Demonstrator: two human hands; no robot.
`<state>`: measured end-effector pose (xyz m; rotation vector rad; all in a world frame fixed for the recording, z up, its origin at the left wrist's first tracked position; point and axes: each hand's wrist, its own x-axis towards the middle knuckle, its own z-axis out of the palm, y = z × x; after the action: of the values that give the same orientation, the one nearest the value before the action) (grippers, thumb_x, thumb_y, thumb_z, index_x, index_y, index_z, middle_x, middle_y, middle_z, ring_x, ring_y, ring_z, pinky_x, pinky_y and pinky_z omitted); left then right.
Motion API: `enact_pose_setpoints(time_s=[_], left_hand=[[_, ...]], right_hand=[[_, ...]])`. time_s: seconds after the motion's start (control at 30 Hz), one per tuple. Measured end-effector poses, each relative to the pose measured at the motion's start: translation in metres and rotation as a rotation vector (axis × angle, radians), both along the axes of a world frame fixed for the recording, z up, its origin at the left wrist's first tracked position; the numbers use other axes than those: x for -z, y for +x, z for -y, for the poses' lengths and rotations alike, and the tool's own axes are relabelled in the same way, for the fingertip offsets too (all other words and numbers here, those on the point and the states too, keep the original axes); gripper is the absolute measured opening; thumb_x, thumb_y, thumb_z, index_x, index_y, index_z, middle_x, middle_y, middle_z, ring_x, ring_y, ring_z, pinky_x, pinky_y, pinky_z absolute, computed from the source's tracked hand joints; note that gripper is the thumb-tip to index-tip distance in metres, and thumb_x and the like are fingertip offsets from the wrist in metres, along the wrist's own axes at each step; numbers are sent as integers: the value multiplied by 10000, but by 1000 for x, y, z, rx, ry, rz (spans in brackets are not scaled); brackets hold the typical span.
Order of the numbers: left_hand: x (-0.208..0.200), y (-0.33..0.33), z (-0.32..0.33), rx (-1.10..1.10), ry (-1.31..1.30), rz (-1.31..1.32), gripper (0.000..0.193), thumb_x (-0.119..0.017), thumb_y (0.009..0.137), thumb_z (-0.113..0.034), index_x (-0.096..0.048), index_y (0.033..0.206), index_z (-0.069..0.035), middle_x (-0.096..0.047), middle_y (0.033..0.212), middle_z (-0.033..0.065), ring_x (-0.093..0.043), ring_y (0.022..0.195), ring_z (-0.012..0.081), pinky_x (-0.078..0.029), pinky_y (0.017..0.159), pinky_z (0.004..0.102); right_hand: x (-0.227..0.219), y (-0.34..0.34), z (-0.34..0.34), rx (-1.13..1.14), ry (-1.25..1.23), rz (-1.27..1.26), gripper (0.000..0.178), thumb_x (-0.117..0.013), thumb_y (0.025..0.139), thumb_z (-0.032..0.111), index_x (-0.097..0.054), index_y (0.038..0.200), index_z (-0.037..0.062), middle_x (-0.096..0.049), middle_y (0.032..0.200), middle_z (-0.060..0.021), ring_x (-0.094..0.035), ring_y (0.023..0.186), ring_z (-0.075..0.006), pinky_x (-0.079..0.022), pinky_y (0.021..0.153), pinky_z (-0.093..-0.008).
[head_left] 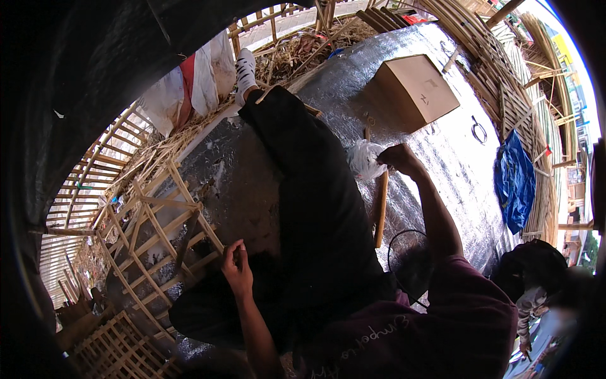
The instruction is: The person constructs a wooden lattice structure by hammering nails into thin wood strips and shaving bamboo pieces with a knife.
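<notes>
My right hand (403,159) reaches out to the right of my leg, fingers closed at the edge of a clear plastic bag (365,159). What lies inside the bag is too blurred to make out. Just below the bag a round wooden stick (381,211) rests on the silvery sheet, its upper part hidden by the bag. My left hand (238,270) is raised beside my folded leg with nothing visible in it, its fingers loosely extended. Close to those fingertips stands a lattice frame of bamboo strips (151,230), tilted on its side.
The shiny silver sheet (435,148) bears a cardboard box (413,91) and a black coil (479,131). A blue tarp (514,183) lies by stacked bamboo at the right. Another woven bamboo piece (120,344) is at lower left. Another person (530,271) is at the right edge.
</notes>
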<state>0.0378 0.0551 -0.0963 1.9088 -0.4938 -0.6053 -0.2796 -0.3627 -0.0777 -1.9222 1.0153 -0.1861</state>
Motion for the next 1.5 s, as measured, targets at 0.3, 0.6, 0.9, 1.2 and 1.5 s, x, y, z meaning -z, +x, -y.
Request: enact_pose_setpoints(time_s=[0.3, 0.6, 0.9, 1.2, 1.5], left_hand=[[-4, 1, 0, -19, 7, -71, 179, -562, 954, -109, -648, 1099, -49, -681, 1060, 81, -634, 978, 189, -472, 846, 320], [7, 5, -5, 34, 59, 12, 188, -577, 968, -161, -632, 1107, -45, -636, 1090, 65, -596, 971, 152, -503, 835, 305], [5, -1, 0, 31, 50, 7, 205, -583, 962, -173, -639, 1124, -61, -663, 1087, 61, -612, 957, 157, -471, 786, 302], [-100, -48, 78, 217, -516, -22, 348, -696, 872, -93, -618, 1210, -52, -662, 1083, 108, -642, 981, 165, -530, 822, 281], [-99, -36, 47, 40, -518, 114, 141, -742, 804, -34, -717, 943, -32, -699, 877, 82, -691, 816, 170, -551, 699, 283]], right_hand=[[6, 2, -6, -43, -13, 103, 125, -658, 825, 82, -746, 899, 33, -721, 807, -84, -682, 690, -149, -542, 635, -310], [-2, 8, -12, 123, 79, 62, 224, -605, 877, 165, -729, 955, -4, -724, 840, -84, -671, 695, -149, -538, 639, -302], [-43, 9, -36, 211, 234, 77, 277, -619, 904, 275, -736, 1020, 53, -719, 940, -29, -585, 758, -82, -446, 648, -240], [-119, 122, -195, -103, 442, 316, 227, -667, 878, 142, -682, 1008, -44, -702, 943, -124, -665, 892, -166, -512, 762, -273], [-114, 185, -234, -432, 142, 372, 138, -693, 826, 39, -678, 945, -30, -669, 777, -115, -642, 668, -175, -479, 586, -274]])
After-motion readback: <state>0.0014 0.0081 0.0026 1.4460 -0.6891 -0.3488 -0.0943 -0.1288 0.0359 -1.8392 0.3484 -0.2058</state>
